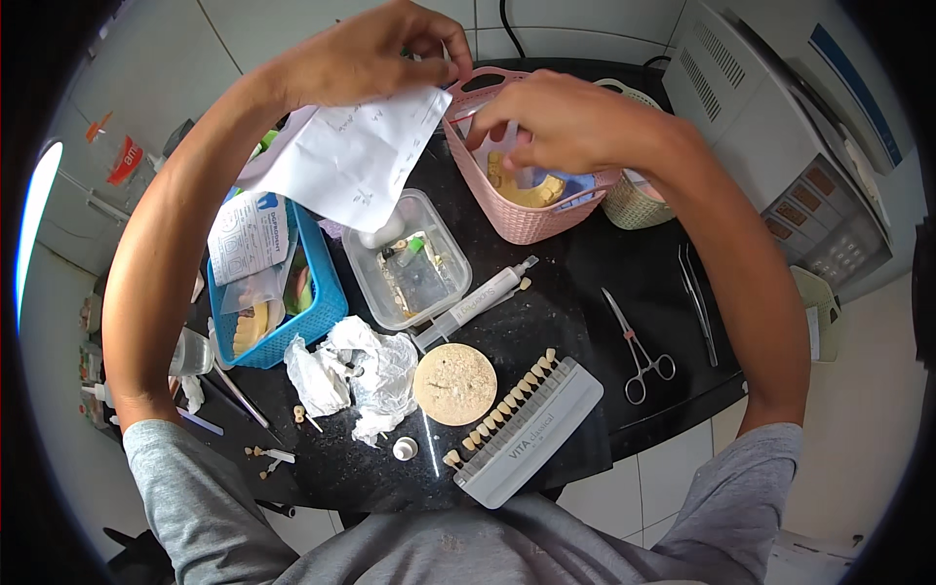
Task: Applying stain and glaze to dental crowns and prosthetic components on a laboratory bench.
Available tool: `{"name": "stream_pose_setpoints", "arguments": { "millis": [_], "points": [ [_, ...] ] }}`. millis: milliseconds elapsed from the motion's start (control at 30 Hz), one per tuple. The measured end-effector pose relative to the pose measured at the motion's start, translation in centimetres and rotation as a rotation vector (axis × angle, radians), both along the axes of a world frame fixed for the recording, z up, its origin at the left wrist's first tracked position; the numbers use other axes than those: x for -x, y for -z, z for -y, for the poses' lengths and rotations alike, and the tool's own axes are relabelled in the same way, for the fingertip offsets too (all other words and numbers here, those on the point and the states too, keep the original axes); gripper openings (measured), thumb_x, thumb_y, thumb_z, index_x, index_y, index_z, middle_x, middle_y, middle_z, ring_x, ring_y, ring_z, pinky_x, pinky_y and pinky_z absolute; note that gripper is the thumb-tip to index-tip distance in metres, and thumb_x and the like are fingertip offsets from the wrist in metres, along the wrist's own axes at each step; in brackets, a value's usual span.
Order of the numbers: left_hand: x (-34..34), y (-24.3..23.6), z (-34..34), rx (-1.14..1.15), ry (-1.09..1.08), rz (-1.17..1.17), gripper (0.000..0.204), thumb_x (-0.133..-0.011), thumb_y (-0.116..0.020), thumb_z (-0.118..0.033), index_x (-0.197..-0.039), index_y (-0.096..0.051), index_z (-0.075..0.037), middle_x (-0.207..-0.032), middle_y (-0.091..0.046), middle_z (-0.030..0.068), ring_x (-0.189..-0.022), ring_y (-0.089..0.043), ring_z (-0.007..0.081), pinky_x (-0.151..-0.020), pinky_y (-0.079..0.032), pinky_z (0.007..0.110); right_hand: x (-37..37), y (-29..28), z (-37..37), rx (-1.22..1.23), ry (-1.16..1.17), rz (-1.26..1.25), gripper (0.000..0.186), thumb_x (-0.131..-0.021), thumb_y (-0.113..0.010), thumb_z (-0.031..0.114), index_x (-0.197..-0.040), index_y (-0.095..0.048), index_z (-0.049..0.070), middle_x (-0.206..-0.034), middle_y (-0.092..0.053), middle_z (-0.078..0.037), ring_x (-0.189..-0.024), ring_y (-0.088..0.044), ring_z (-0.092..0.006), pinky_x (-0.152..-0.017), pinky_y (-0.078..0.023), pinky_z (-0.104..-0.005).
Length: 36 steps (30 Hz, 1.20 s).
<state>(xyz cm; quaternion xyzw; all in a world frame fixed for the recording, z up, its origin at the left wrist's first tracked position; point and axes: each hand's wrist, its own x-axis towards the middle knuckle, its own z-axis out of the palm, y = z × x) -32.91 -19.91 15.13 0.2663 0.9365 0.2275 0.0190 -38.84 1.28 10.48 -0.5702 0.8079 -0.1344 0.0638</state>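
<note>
My left hand (375, 58) is raised at the back, its fingers closed at the upper corner of a white sheet of paper (356, 146) with handwriting on it. The sheet hangs down over the back of a clear plastic container (458, 263). To the right, my right hand (570, 117) reaches over a pink woven basket (526, 222), fingers curved and apart, with nothing visible between them. Below that hand, yellowish dental casts (531, 193) and something blue lie in the basket. Part of its rim is hidden behind the hand.
A blue basket (292, 341) with packets and a cast stands left. Nearer are crumpled tissue (375, 375), a round beige disc (455, 384), a tooth shade guide (531, 429) and a syringe (478, 302). Scissor-like forceps (639, 356) and tweezers (697, 302) lie right, near a grey machine (780, 127).
</note>
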Motion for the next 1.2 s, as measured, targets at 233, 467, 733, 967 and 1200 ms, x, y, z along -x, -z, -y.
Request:
{"name": "stream_pose_setpoints", "arguments": {
  "millis": [233,467,733,967,1200],
  "points": [
    [0.1,0.9,-0.8,0.198,0.011,-0.030,0.032,-0.090,-0.063,-0.031,-0.100,-0.066,-0.001,-0.083,-0.067,0.0035,-0.072,-0.060,0.0068,-0.067,-0.048,0.023,1.3,1.1,-0.9,0.247,-0.132,-0.032,0.018,-0.074,-0.066,0.007,-0.089,-0.069,-0.002,-0.078,-0.067,-0.014,-0.075,-0.066,-0.0235,-0.071,-0.051,-0.0334],
    [-0.4,0.2,-2.3,-0.256,-0.300,0.252,0.046,-0.091,-0.059,-0.045,-0.105,-0.066,-0.001,-0.075,-0.066,-0.0004,-0.055,-0.056,0.0014,-0.047,-0.044,0.017,2.4,-0.7,-2.0,0.576,0.097,0.111,0.020,-0.078,-0.071,0.012,-0.094,-0.071,0.001,-0.084,-0.071,-0.009,-0.077,-0.068,-0.0168,-0.072,-0.053,-0.0292],
    [0.0,0.2,-0.2,-0.384,-0.316,0.363,0.035,-0.094,-0.057,-0.030,-0.106,-0.064,0.002,-0.075,-0.064,-0.0016,-0.057,-0.055,0.0014,-0.046,-0.042,0.017,0.6,-2.4,-1.7,0.668,0.098,0.120,0.029,-0.080,-0.072,0.015,-0.097,-0.063,-0.007,-0.078,-0.066,-0.012,-0.073,-0.063,-0.0181,-0.064,-0.049,-0.0289],
    [-0.7,-0.5,5.3,-0.077,-0.448,0.306,0.041,-0.093,-0.057,-0.028,-0.127,-0.053,-0.005,-0.113,-0.057,0.0075,-0.094,-0.061,0.0144,-0.076,-0.055,0.022,2.7,0.7,1.4,-0.074,0.066,-0.207,0.049,-0.068,-0.075,0.010,-0.113,-0.060,-0.002,-0.114,-0.063,-0.018,-0.104,-0.061,-0.0315,-0.089,-0.048,-0.0407],
    [0.0,1.8,5.5,-0.486,-0.104,0.634,0.063,-0.087,-0.066,-0.034,-0.132,-0.045,0.005,-0.097,-0.064,0.0101,-0.090,-0.064,0.0140,-0.075,-0.055,0.024,2.7,0.0,3.9,-0.421,0.093,-0.154,0.056,-0.061,-0.079,0.017,-0.109,-0.060,-0.003,-0.097,-0.067,-0.018,-0.093,-0.064,-0.0327,-0.083,-0.051,-0.0415]
  ]
}}
